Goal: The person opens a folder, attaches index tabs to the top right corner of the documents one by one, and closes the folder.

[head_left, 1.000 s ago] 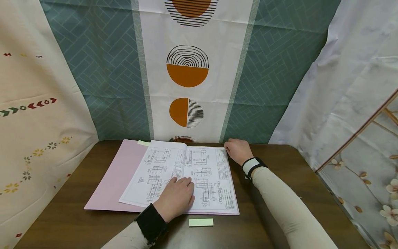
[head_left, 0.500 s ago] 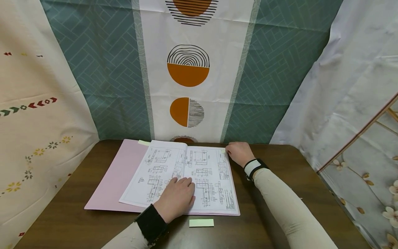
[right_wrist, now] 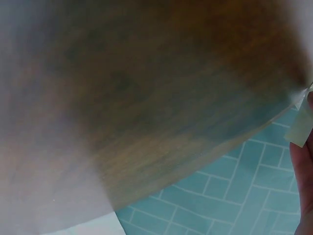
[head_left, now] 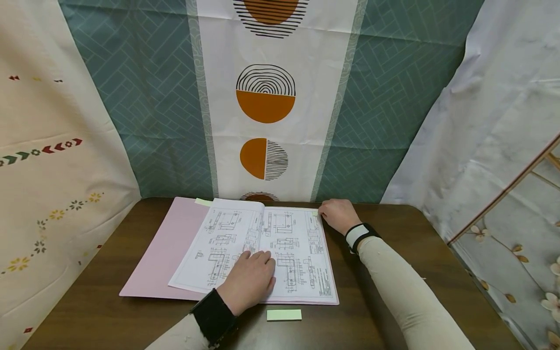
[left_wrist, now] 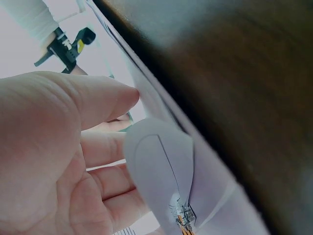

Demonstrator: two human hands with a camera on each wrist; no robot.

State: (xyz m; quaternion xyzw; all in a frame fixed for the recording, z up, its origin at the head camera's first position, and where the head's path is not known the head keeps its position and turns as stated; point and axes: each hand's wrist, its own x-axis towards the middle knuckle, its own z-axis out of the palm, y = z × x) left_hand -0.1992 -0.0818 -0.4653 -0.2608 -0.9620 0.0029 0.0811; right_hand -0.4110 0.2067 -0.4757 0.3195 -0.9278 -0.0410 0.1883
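In the head view, an open bound booklet of technical drawings (head_left: pixel 302 287) lies on the table with a pink cover (head_left: pixel 162 262). My left hand (head_left: pixel 248 281) rests on its pages near the fold, fingers extended. The left wrist view shows that hand's thumb (left_wrist: pixel 110 98) by the page edge and a curled-up piece of paper (left_wrist: pixel 159 156) beside the fingers. At the upper right corner of the right page, my right hand (head_left: pixel 338 214) pinches a pale green sticky note (right_wrist: pixel 301 122), partly hidden at the right wrist view's edge. Its fingers (right_wrist: pixel 303 176) lie along the note.
A pale green sticky-note pad (head_left: pixel 284 315) sits on the brown table (head_left: pixel 393 218) in front of the booklet. Another pale green tab (head_left: pixel 203 201) sticks out at the booklet's top left. Patterned cloth (head_left: pixel 363 121) hangs behind the table and light curtains hang at both sides.
The right hand has shifted slightly right and down from the page's corner, and the green note there has come into view. The left hand has stayed in place.
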